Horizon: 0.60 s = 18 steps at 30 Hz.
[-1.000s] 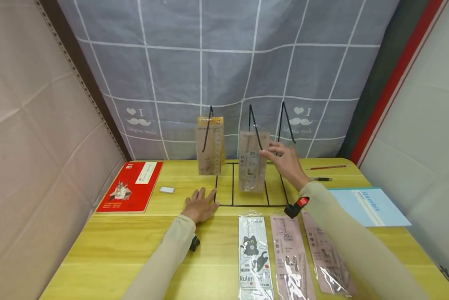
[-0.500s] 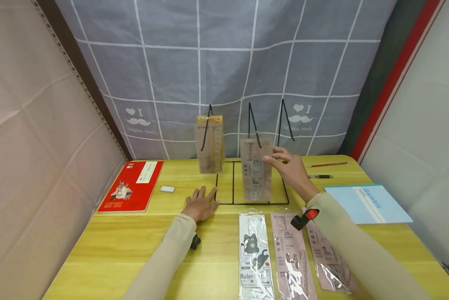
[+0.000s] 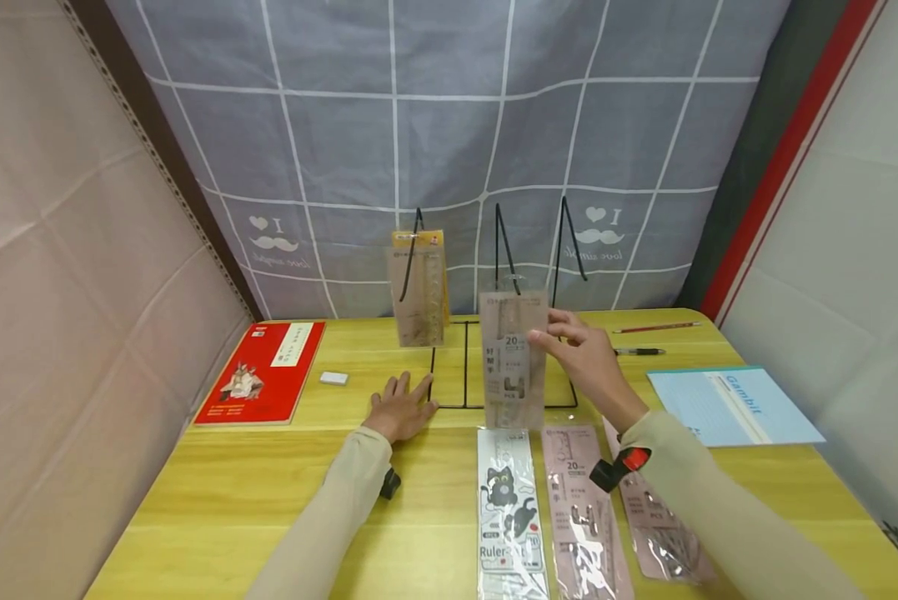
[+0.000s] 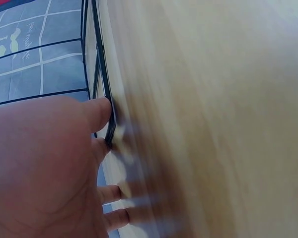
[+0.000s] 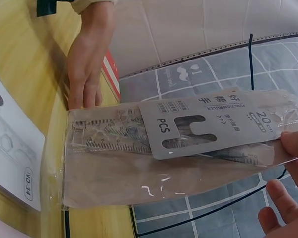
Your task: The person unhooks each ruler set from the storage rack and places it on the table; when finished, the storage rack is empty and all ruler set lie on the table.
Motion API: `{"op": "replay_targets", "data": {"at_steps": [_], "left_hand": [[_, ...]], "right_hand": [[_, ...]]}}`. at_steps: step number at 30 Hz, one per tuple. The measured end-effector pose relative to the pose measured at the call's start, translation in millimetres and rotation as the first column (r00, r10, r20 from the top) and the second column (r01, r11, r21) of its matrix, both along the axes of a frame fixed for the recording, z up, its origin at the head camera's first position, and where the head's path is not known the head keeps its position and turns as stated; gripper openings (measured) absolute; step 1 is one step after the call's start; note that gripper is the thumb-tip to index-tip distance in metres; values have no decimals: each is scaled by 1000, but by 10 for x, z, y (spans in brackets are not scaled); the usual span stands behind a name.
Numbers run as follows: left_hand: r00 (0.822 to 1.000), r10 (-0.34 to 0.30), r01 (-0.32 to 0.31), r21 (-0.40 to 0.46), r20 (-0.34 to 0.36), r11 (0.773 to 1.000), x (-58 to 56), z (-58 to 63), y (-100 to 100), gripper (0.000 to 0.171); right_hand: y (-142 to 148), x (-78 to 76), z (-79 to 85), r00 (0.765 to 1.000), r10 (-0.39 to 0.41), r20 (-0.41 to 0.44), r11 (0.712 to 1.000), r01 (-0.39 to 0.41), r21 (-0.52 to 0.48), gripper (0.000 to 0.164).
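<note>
Near the middle hook, right hand pinching a ruler pack, left hand resting spread on the counter, touching the rack

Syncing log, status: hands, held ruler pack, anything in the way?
Right hand: pinching flat pink plastic ruler pack by the edge. Left hand: spread at rectangular black wire base. Possible snag: middle black wire hook, overlapping pack's top in head view; contact unclear.

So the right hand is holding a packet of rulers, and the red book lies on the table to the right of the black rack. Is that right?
Not quite: the red book lies to the left of the black rack, as the head view shows. The right hand is holding a packet of rulers.
</note>
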<state>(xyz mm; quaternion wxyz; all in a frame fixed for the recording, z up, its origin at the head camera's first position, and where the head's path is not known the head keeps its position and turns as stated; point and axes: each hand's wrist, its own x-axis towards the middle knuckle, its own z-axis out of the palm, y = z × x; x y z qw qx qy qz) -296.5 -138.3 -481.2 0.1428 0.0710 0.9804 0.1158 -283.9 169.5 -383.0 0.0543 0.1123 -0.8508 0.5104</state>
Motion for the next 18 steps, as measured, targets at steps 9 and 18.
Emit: {"op": "replay_targets", "data": {"at_steps": [9, 18], "left_hand": [[1000, 4, -4, -20, -7, 1000, 7, 13, 1, 60], [1000, 10, -10, -4, -3, 1000, -7, 8, 2, 60]], "right_hand": [[-19, 209, -11, 998, -49, 32, 999, 49, -5, 54], [-99, 428, -22, 998, -59, 32, 998, 60, -27, 52]]}}
